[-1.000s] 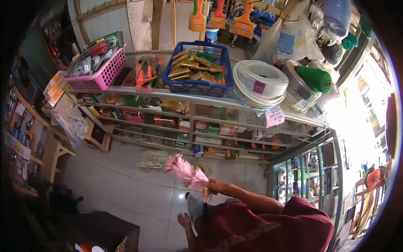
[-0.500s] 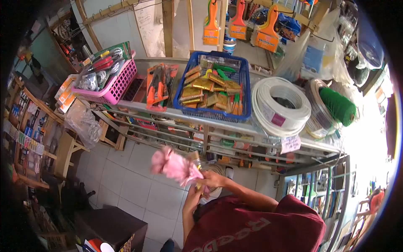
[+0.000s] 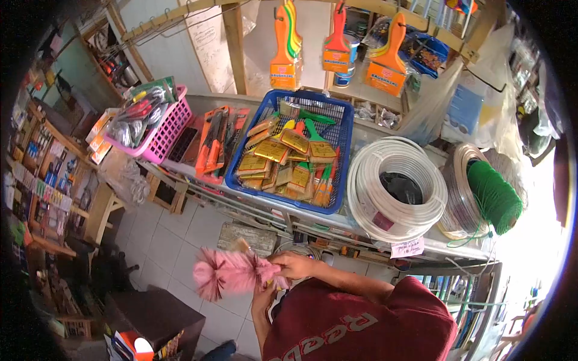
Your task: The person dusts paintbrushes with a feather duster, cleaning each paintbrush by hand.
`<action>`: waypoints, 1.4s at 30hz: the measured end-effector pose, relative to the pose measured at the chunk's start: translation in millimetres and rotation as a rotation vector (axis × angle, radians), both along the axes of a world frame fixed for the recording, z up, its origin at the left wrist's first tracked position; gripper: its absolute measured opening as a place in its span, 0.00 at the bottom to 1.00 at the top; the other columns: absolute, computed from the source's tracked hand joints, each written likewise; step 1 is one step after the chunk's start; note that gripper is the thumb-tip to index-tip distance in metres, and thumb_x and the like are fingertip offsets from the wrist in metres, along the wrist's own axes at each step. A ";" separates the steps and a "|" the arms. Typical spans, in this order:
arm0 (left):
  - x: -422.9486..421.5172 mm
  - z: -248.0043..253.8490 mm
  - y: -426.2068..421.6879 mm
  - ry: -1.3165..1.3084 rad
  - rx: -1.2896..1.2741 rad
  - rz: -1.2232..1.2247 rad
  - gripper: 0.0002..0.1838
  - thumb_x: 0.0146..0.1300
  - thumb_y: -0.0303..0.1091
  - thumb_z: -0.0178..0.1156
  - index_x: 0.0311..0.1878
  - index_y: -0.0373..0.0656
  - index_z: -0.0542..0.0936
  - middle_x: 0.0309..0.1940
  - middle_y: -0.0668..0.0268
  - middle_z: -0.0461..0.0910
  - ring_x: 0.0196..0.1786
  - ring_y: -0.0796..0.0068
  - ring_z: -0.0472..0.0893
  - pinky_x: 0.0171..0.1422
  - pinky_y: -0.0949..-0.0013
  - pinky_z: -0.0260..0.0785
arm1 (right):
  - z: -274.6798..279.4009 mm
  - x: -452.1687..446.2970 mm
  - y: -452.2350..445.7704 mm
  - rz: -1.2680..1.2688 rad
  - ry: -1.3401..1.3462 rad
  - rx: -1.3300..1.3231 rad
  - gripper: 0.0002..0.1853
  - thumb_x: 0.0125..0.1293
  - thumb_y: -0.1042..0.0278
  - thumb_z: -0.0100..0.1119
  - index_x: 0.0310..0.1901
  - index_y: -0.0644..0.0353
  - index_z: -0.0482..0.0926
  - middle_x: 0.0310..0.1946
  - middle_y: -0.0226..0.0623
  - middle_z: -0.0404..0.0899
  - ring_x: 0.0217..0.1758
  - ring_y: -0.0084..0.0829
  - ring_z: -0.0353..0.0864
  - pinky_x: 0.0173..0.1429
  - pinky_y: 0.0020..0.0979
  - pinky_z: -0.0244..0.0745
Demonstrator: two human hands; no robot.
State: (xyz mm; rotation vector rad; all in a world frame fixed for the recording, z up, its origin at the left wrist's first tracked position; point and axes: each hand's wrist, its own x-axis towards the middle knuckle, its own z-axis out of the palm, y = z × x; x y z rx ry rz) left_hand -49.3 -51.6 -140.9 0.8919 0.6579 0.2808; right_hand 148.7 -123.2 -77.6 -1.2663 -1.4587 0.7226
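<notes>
A fluffy pink duster (image 3: 232, 272) points left from my right hand (image 3: 294, 265), whose fingers are closed around its near end. Just below, my left hand (image 3: 264, 296) is closed on what looks like a paintbrush (image 3: 242, 245). Its pale tip shows behind the duster and a bit of yellow handle appears between the hands; the duster covers its middle. Both hands are close together in front of my maroon shirt, below the counter edge. On the counter, a blue basket (image 3: 347, 157) holds several paintbrushes with gold wrappers and coloured handles.
A pink basket (image 3: 171, 129) of packaged goods and orange-handled tools (image 3: 212, 141) lie left on the counter. To the right stand a white cable coil (image 3: 368, 180) and green twine (image 3: 494, 195). Large brushes (image 3: 283, 51) hang above. A dark box (image 3: 156, 316) stands lower left.
The duster and both hands have shifted left and slightly down, and the duster lies more level. The paintbrush tip has swung left behind it. The view has tilted, showing the counter lower.
</notes>
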 end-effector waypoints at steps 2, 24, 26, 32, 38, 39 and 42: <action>0.1 -3.9 -2.3 -0.015 0.110 -0.032 0.19 0.64 0.23 0.58 0.57 0.41 0.69 0.41 0.66 0.77 0.35 0.77 0.77 0.37 0.71 0.73 | 6.7 11.0 -6.4 -0.017 0.025 -0.035 0.13 0.59 0.70 0.60 0.44 0.63 0.78 0.35 0.49 0.79 0.39 0.48 0.79 0.44 0.42 0.73; 45.3 135.2 6.4 -0.090 0.383 0.074 0.20 0.72 0.47 0.43 0.46 0.39 0.73 0.23 0.74 0.67 0.21 0.88 0.60 0.22 0.79 0.52 | -6.9 14.6 -47.9 -0.468 0.430 -0.309 0.10 0.59 0.73 0.54 0.42 0.63 0.79 0.37 0.41 0.81 0.41 0.36 0.81 0.48 0.39 0.74; 44.6 122.5 2.7 -0.014 0.369 0.197 0.21 0.71 0.50 0.44 0.45 0.40 0.73 0.20 0.75 0.64 0.19 0.88 0.58 0.22 0.79 0.50 | -10.9 28.0 -56.1 -0.240 -0.296 -0.305 0.10 0.67 0.76 0.48 0.46 0.63 0.77 0.37 0.36 0.81 0.41 0.32 0.80 0.47 0.39 0.75; 41.5 128.7 14.7 0.043 0.479 0.193 0.22 0.70 0.53 0.43 0.44 0.43 0.74 0.19 0.74 0.66 0.19 0.87 0.61 0.21 0.78 0.49 | -28.0 35.7 -46.4 -0.408 0.406 -0.242 0.16 0.56 0.66 0.59 0.45 0.63 0.79 0.39 0.52 0.81 0.44 0.49 0.81 0.52 0.41 0.74; 51.6 105.6 9.7 0.160 0.807 0.312 0.23 0.72 0.52 0.38 0.37 0.42 0.74 0.17 0.74 0.64 0.18 0.84 0.58 0.22 0.76 0.48 | 24.5 59.7 -29.1 0.001 -0.025 -0.504 0.16 0.59 0.65 0.61 0.47 0.63 0.79 0.41 0.47 0.82 0.47 0.43 0.79 0.54 0.39 0.73; 53.8 119.2 6.2 0.185 0.455 0.228 0.24 0.72 0.52 0.37 0.37 0.42 0.74 0.17 0.74 0.64 0.18 0.84 0.58 0.22 0.76 0.48 | 17.8 57.0 -27.9 -0.072 0.179 -0.457 0.17 0.56 0.66 0.62 0.47 0.62 0.79 0.42 0.50 0.81 0.48 0.47 0.79 0.55 0.40 0.73; 58.7 119.9 1.4 0.162 0.446 0.223 0.25 0.72 0.53 0.36 0.36 0.42 0.74 0.17 0.74 0.64 0.18 0.84 0.59 0.23 0.76 0.48 | 14.1 59.3 -25.6 -0.060 0.006 -0.473 0.17 0.56 0.64 0.62 0.47 0.62 0.78 0.39 0.49 0.81 0.46 0.45 0.80 0.52 0.41 0.74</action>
